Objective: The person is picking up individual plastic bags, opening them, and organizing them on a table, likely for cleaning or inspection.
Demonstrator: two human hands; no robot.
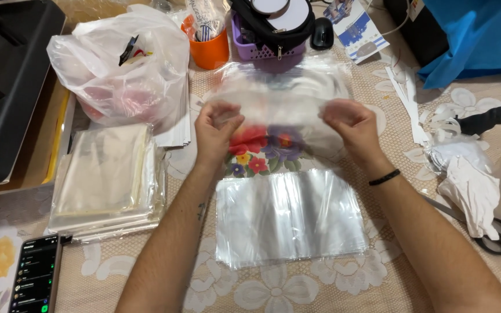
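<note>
Both hands pinch one clear plastic sleeve (282,101), stretched taut just beyond flat sleeve stack (290,217): left hand (217,128) grips left edge, right hand (352,124) right edge, likely to separate layers. Scissors (488,232) lie right of stack, phone (36,281) left.

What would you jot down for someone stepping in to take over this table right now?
Left hand: its grip is shut on the left edge of a clear plastic sleeve, held up over the table.
Right hand: pinching the sleeve's right edge; a black band sits on that wrist.
Flat pile of clear sleeves: on the flowered tablecloth, just below the hands.
Second stack of sleeves: to the left, beside a phone.
Scissors: at the right edge, partly under a white cloth.
Done: one sleeve is in hand. Left: both piles lie untouched.
</note>
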